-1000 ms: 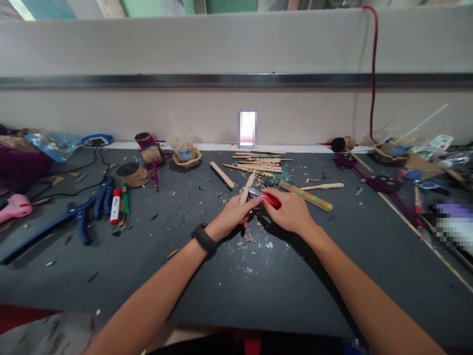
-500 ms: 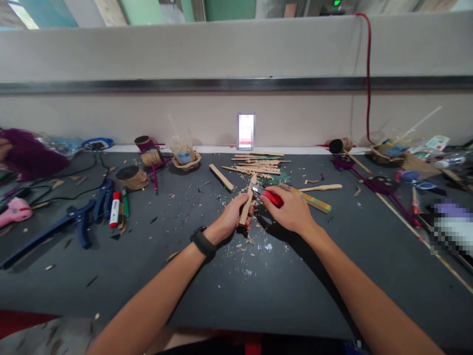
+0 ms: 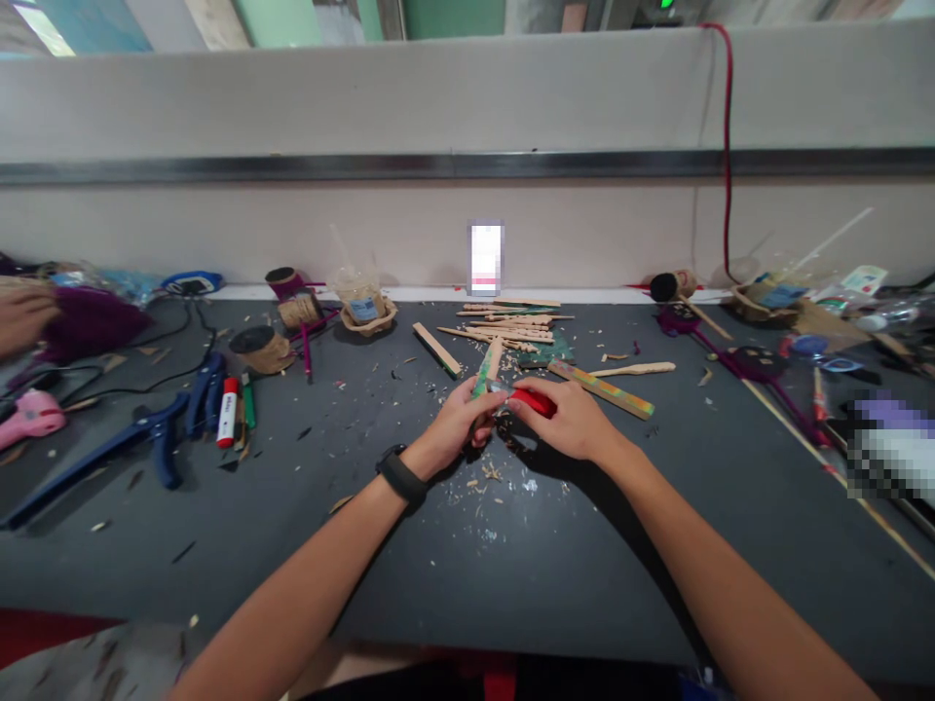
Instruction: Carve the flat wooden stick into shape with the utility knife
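Observation:
My left hand (image 3: 462, 421) is closed around a wooden stick (image 3: 488, 366), which points away from me and shows a green-painted face. My right hand (image 3: 568, 417) grips the red handle of a knife (image 3: 533, 401) just to the right. The knife's blade is mostly hidden between the hands, by the stick's near part. Pale wood shavings (image 3: 491, 475) lie on the dark table below and around both hands. Behind them is a pile of carved wooden sticks (image 3: 515, 331). A painted wooden strip (image 3: 606, 389) lies beyond my right hand.
At left lie blue clamp pliers (image 3: 157, 438), a red-and-white marker (image 3: 228, 414) and a pink glue gun (image 3: 33, 417). A cup in a holder (image 3: 365, 316) stands at the back. Another person's hand (image 3: 25, 313) is at the far left, by purple material. A lit phone (image 3: 486, 258) leans on the wall.
The stick has turned in my left hand, so its green face now shows. The knife has come back toward my left thumb. The other person's hand has moved farther into view.

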`<state>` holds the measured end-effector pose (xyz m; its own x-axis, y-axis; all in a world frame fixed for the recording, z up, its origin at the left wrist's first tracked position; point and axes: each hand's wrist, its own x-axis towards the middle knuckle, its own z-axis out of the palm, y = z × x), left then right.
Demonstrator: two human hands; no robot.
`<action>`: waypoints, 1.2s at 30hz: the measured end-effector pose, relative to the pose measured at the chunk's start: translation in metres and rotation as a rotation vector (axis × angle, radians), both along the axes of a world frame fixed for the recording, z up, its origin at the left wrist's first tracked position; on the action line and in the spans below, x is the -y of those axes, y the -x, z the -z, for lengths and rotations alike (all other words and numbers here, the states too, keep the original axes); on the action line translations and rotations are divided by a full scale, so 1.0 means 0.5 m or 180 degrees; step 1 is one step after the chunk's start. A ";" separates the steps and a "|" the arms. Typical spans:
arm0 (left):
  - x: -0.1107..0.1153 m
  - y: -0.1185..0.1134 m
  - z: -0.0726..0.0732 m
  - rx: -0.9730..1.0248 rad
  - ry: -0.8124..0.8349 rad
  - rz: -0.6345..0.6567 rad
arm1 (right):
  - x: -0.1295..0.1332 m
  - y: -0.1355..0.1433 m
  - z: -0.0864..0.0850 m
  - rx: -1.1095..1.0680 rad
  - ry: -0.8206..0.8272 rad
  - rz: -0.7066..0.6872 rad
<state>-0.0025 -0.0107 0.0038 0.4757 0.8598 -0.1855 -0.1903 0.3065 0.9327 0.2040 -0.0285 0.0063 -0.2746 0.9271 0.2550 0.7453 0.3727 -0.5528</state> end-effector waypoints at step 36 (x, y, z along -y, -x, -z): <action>0.002 -0.010 0.016 -0.0661 -0.0622 -0.0171 | 0.004 -0.005 -0.012 0.0288 0.0210 -0.0137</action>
<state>0.0024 -0.0116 -0.0040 0.3978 0.9117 -0.1025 -0.0001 0.1117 0.9937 0.2064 -0.0304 0.0125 -0.3337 0.9279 0.1662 0.7773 0.3707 -0.5083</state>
